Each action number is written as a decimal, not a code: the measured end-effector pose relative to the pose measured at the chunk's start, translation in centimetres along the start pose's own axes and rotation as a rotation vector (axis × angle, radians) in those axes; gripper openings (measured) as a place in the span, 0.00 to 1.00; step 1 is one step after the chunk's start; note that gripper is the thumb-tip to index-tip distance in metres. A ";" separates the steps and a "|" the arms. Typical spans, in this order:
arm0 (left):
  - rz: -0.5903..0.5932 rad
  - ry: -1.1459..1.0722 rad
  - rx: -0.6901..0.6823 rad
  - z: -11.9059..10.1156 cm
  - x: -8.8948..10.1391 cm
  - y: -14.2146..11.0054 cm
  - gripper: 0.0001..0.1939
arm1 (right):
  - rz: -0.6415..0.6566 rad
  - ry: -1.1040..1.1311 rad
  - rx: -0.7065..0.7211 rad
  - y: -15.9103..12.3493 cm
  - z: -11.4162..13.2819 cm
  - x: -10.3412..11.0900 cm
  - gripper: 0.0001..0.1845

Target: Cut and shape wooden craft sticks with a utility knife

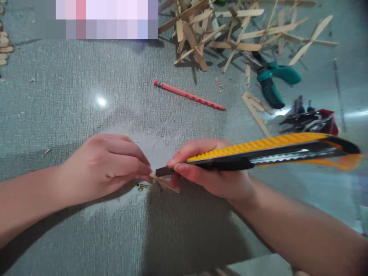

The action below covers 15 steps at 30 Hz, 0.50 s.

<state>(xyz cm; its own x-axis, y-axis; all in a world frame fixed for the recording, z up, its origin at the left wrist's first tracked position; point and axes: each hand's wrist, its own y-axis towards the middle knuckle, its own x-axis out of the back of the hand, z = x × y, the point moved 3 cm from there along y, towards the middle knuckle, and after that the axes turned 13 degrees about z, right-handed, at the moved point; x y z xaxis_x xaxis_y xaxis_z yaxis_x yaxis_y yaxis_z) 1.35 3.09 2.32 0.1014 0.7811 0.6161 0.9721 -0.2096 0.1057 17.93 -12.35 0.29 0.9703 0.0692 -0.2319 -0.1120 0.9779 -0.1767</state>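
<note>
My right hand (pixel 212 168) grips a yellow and black utility knife (pixel 258 153), its blade pointing left. The blade's tip meets a small wooden craft stick (pixel 168 184), or a piece of one. My left hand (pixel 109 165) pinches the left end of that stick, with the fingertips close to the blade. Part of the stick lies behind the fingers of my right hand. Beneath the hands, a pale dusty patch and a small printed label (pixel 143 185) show on the grey textured surface.
A pink pencil (pixel 189 95) lies beyond my hands. Craft sticks (pixel 198 42) are heaped at the back, with teal-handled pliers (pixel 270 78) at their right. A dark and red item (pixel 313 120) sits further right. More sticks (pixel 5 49) line the far left edge.
</note>
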 end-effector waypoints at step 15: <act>-0.028 0.068 -0.065 -0.6 0.0 0.2 0.14 | -0.045 0.079 -0.059 0.3 0.1 -0.1 0.06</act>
<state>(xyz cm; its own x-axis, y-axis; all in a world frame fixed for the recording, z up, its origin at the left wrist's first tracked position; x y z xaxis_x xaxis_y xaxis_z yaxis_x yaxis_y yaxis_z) 1.44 2.71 2.79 0.0575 0.7460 0.6634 0.9583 -0.2276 0.1730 17.87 -12.08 0.38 0.9550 0.0072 -0.2967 -0.0831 0.9662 -0.2442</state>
